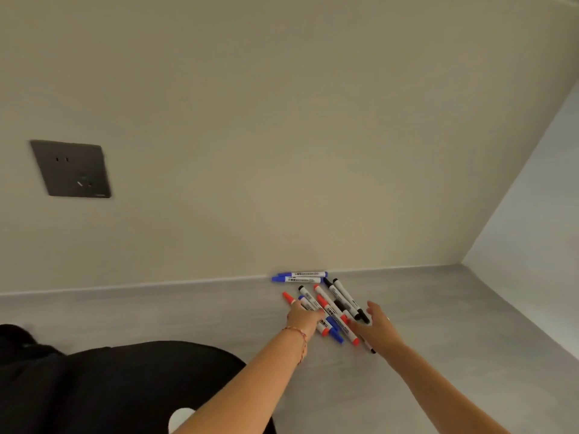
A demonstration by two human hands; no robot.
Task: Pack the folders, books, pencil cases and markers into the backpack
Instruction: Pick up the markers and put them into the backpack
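Several white markers with red, blue and black caps lie in a loose pile [333,308] on the grey table, near the wall. Two blue-capped markers [299,276] lie side by side against the wall's foot. My left hand [302,317] reaches into the pile's left side, its fingers curled over some markers there. My right hand [377,324] rests on the pile's right side with fingers spread, touching the black-capped markers. The black backpack [125,386] sits at the lower left, close to me. No folders, books or pencil cases show.
A beige wall rises right behind the markers, with a dark socket plate [72,169] at the left. The grey table [454,339] runs to a corner with a second wall at the right.
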